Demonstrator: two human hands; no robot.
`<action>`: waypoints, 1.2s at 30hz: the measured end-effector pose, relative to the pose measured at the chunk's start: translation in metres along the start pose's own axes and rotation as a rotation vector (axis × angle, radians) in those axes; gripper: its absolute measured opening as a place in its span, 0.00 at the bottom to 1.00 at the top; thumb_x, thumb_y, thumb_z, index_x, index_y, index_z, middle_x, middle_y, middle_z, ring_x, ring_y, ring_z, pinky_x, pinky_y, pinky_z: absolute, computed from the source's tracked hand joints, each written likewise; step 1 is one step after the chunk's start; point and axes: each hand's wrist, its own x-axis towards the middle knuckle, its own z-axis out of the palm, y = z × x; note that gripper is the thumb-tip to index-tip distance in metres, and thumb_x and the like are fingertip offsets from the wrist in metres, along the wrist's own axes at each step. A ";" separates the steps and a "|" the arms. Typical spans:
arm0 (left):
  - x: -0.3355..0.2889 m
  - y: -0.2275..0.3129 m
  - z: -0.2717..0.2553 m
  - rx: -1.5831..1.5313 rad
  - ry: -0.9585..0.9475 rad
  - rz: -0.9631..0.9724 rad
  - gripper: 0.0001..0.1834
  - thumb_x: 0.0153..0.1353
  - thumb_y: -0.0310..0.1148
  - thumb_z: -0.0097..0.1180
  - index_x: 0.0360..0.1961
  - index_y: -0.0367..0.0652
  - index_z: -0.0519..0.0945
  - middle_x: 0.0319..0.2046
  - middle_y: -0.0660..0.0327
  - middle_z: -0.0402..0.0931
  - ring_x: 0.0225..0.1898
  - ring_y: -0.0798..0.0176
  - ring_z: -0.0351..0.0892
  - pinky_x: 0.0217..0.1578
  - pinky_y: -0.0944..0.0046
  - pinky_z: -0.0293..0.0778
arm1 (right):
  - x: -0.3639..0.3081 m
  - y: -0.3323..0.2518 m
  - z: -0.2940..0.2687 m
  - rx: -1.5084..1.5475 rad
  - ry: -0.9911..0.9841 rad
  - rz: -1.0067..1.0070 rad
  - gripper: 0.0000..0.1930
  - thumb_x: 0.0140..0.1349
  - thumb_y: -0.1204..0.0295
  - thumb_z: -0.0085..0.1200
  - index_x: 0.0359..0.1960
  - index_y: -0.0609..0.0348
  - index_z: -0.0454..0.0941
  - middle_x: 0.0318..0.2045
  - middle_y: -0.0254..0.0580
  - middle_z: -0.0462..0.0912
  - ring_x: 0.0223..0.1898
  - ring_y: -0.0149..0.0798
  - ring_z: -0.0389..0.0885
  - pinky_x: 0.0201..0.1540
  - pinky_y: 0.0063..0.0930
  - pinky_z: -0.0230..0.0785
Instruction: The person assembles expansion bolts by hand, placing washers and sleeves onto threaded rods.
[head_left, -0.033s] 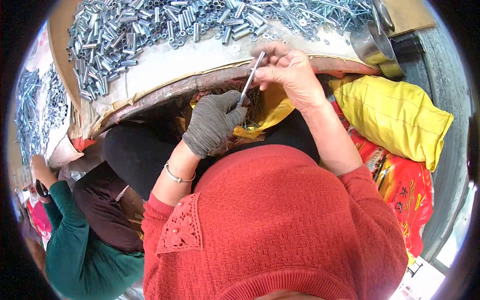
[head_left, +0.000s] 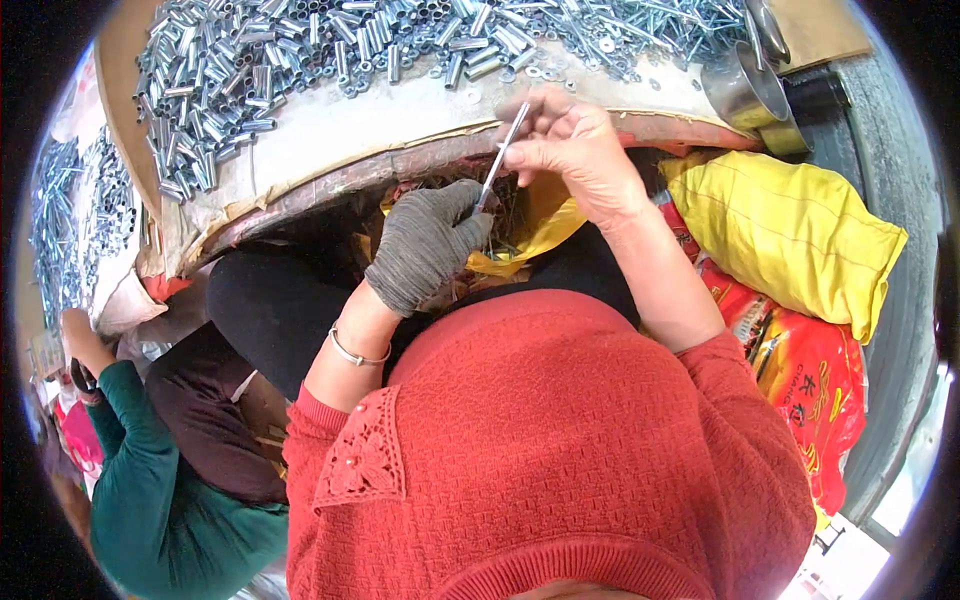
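Observation:
My left hand, in a grey knitted glove, pinches the lower end of a thin, shiny metal rod between thumb and fingers. The rod slants up and slightly right, in front of the table edge. My bare right hand is at its upper part. The thumb lies against or very near the rod, while the loosely curled fingers stand apart from the thumb around its tip. Those fingertips are partly blurred. Whether a small part sits on the rod I cannot make out.
Beyond my hands, a pale worktable bears heaps of metal sleeves, washers and thin pins. A metal cup stands at its right end. Yellow sack and red bag lie right. A person in green sits left.
My right thumb and fingers have shifted very slightly left at the rod. The left hand and the rod stay in place.

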 end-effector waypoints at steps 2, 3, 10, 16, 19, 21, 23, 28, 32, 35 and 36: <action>-0.001 0.001 0.002 -0.014 0.045 0.018 0.12 0.56 0.34 0.56 0.38 0.38 0.80 0.24 0.57 0.77 0.26 0.66 0.75 0.30 0.65 0.71 | -0.001 0.005 0.004 -0.009 -0.017 0.058 0.19 0.49 0.80 0.62 0.45 0.65 0.75 0.37 0.43 0.81 0.33 0.31 0.81 0.27 0.19 0.75; -0.001 0.002 0.001 -0.027 0.089 0.039 0.11 0.55 0.34 0.55 0.36 0.39 0.80 0.24 0.52 0.78 0.26 0.59 0.79 0.30 0.61 0.72 | -0.001 0.006 0.006 -0.026 -0.057 0.057 0.19 0.50 0.80 0.61 0.45 0.65 0.75 0.37 0.43 0.81 0.33 0.31 0.81 0.27 0.19 0.75; -0.002 0.009 -0.020 -0.532 0.172 -0.245 0.10 0.57 0.31 0.56 0.37 0.38 0.81 0.22 0.67 0.76 0.20 0.78 0.69 0.21 0.74 0.67 | 0.016 -0.017 -0.054 -0.357 0.470 -0.367 0.07 0.59 0.74 0.56 0.37 0.64 0.77 0.28 0.37 0.81 0.25 0.26 0.77 0.22 0.15 0.67; 0.000 0.009 -0.008 -0.270 -0.023 -0.112 0.10 0.56 0.31 0.55 0.36 0.37 0.81 0.22 0.62 0.77 0.23 0.73 0.74 0.27 0.70 0.70 | 0.032 -0.001 -0.092 -1.100 0.406 -0.406 0.06 0.58 0.73 0.56 0.35 0.60 0.78 0.29 0.35 0.80 0.26 0.31 0.77 0.29 0.25 0.69; 0.001 0.003 0.000 -0.297 -0.110 -0.091 0.11 0.56 0.31 0.55 0.37 0.36 0.80 0.23 0.59 0.79 0.27 0.69 0.75 0.31 0.65 0.72 | 0.031 -0.001 -0.073 -1.650 0.279 -0.239 0.10 0.57 0.63 0.54 0.35 0.55 0.78 0.35 0.45 0.75 0.38 0.53 0.76 0.39 0.41 0.69; 0.003 0.003 -0.001 -0.274 -0.117 -0.085 0.11 0.56 0.32 0.55 0.37 0.36 0.80 0.23 0.59 0.78 0.26 0.69 0.75 0.31 0.66 0.71 | 0.033 0.000 -0.069 -1.703 0.277 -0.249 0.10 0.57 0.63 0.54 0.35 0.55 0.78 0.35 0.45 0.76 0.38 0.52 0.77 0.39 0.42 0.69; 0.003 0.003 -0.001 -0.251 -0.125 -0.079 0.11 0.56 0.32 0.55 0.37 0.36 0.80 0.23 0.59 0.78 0.26 0.70 0.75 0.31 0.66 0.71 | 0.032 -0.003 -0.068 -1.756 0.275 -0.258 0.10 0.57 0.63 0.54 0.35 0.55 0.77 0.35 0.44 0.76 0.37 0.52 0.77 0.39 0.42 0.69; 0.003 0.001 0.002 -0.283 -0.086 -0.094 0.11 0.56 0.32 0.55 0.37 0.35 0.80 0.21 0.60 0.77 0.25 0.70 0.73 0.30 0.67 0.71 | 0.038 -0.009 -0.073 -1.520 0.362 -0.283 0.10 0.58 0.64 0.53 0.36 0.56 0.78 0.34 0.44 0.78 0.37 0.51 0.78 0.39 0.40 0.69; 0.003 0.002 0.000 -0.301 -0.083 -0.129 0.11 0.55 0.31 0.55 0.37 0.36 0.80 0.22 0.60 0.77 0.25 0.71 0.73 0.30 0.67 0.71 | 0.047 -0.005 -0.076 -1.488 0.292 -0.314 0.10 0.58 0.65 0.53 0.37 0.56 0.79 0.33 0.44 0.79 0.37 0.51 0.78 0.40 0.38 0.69; 0.002 0.004 -0.002 -0.293 -0.066 -0.132 0.11 0.55 0.31 0.56 0.37 0.36 0.80 0.22 0.61 0.77 0.25 0.72 0.73 0.30 0.68 0.70 | 0.056 -0.008 -0.080 -1.369 0.276 -0.302 0.10 0.59 0.65 0.51 0.38 0.55 0.79 0.34 0.45 0.81 0.38 0.51 0.79 0.41 0.38 0.70; 0.002 0.003 -0.001 -0.318 -0.072 -0.144 0.11 0.55 0.31 0.56 0.37 0.36 0.80 0.22 0.61 0.77 0.25 0.72 0.73 0.30 0.68 0.70 | 0.060 -0.009 -0.080 -1.371 0.274 -0.302 0.10 0.59 0.65 0.51 0.38 0.55 0.79 0.34 0.45 0.81 0.38 0.51 0.79 0.41 0.38 0.70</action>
